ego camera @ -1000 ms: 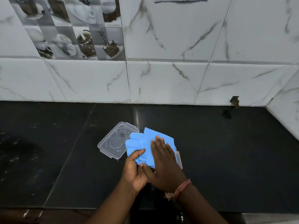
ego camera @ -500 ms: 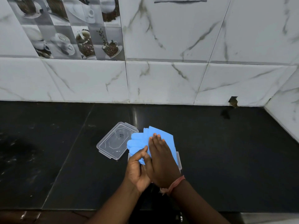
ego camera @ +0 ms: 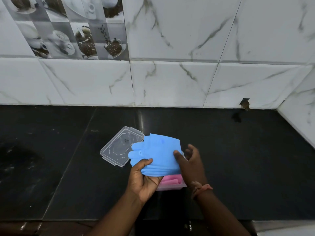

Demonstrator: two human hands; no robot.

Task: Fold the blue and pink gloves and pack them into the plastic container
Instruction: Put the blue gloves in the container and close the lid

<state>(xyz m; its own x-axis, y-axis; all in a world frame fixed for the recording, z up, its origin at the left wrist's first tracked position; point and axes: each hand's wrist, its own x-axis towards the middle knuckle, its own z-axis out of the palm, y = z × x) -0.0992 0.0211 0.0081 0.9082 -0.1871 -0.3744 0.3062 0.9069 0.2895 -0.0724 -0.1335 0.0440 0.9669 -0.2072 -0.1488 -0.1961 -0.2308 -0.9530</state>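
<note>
Already the pink gloves (ego camera: pixel 170 182) lie folded inside the plastic container (ego camera: pixel 171 187), which sits toward the near edge of the dark surface (ego camera: pixel 238 167), so that half of the packing looks done. Above them the left hand (ego camera: pixel 144 179) grips the near-left part of the blue gloves (ego camera: pixel 156 154), thumb on top and fingers curled beneath, holding the bundle lifted over the container. The right hand (ego camera: pixel 192 166) stands at the bundle's right side with its thumb touching the blue edge and its fingers spread loosely, gripping nothing that I can make out. The blue gloves still show their finger ends sticking out to the left, so the fold seems unfinished; pressing them in and snapping on the clear lid (ego camera: pixel 119 148), which lies just beyond and to the left, appear to remain. Compared with half a second ago, the right palm has come off the top of the blue bundle, the bundle is raised, and the pink gloves are now uncovered.
</note>
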